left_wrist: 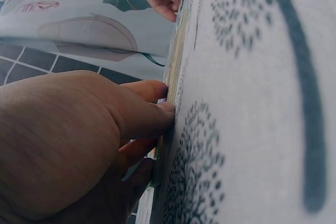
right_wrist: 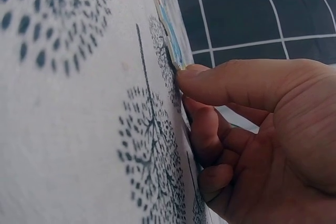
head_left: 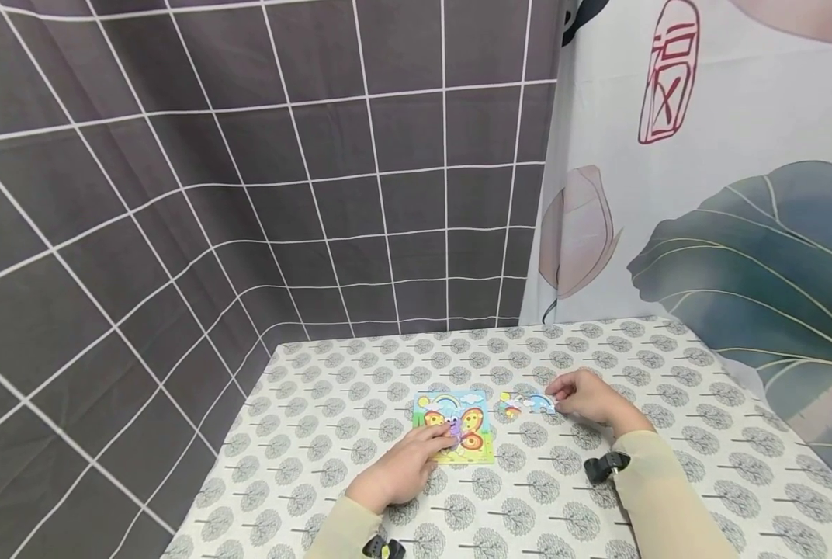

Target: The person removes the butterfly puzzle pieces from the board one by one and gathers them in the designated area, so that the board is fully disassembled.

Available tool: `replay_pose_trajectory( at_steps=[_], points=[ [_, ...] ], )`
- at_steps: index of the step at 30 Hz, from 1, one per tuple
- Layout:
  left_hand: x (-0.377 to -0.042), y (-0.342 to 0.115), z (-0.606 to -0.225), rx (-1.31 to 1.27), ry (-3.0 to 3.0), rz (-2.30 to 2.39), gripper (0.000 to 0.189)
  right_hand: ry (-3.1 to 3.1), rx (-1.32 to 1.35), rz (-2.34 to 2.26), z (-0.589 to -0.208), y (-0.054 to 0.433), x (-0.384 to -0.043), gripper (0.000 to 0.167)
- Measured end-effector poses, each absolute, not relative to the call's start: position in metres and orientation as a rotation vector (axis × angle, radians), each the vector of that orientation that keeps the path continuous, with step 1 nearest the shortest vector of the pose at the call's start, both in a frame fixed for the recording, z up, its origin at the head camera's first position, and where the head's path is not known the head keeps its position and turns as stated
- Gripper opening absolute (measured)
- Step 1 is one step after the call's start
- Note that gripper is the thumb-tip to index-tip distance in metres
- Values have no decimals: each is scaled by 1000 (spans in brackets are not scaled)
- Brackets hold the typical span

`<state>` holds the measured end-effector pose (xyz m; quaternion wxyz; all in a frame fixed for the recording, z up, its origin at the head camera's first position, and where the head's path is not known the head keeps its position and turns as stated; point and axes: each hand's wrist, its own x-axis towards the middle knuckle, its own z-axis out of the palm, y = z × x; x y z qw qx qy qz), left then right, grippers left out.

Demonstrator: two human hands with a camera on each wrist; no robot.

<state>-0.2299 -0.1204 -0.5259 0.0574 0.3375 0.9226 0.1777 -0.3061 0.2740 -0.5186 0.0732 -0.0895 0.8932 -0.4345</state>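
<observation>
Pale sleeves end in a loose-fingered left hand resting on the butterfly picture and a right hand pinching the rainbow strip just beside that picture — best handled level, unbent.

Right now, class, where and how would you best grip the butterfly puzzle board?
Probably pinch the butterfly puzzle board by its right edge, low down, coming from the right: it lies thin and flat, the left hand covers its lower left, and the rainbow puzzle strip sits beside its upper right.
</observation>
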Motion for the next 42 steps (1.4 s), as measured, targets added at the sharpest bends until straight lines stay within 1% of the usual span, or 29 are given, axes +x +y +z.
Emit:
replay_pose_trajectory(
  at_steps=[9, 18, 23, 28, 34, 38, 42],
  points=[
    [-230, -120, -526, 1022, 2798, 552, 56, 2672, -262, -1317, -519, 275, -306, 30],
    [-232, -120, -524, 1025, 2810, 536, 56, 2677, -274, -1313, -518, 274, -309, 34],
    [-234, -119, -520, 1016, 2815, 540, 55, 2690, -258, -1341, -517, 269, -311, 30],
    [-234, -119, -518, 1001, 2813, 571, 54, 2708, -218, -1370, -516, 251, -313, 25],
    [-232, -115, -513, 971, 2818, 579, 55, 2777, -333, -1282, -514, 224, -314, 20],
    [-232, -109, -512, 974, 2781, 611, 57, 2729, -354, -1290, -516, 207, -311, 20],
    [-233, -101, -513, 1003, 2769, 592, 55, 2699, -353, -1301, -517, 194, -310, 20]
  ],
)
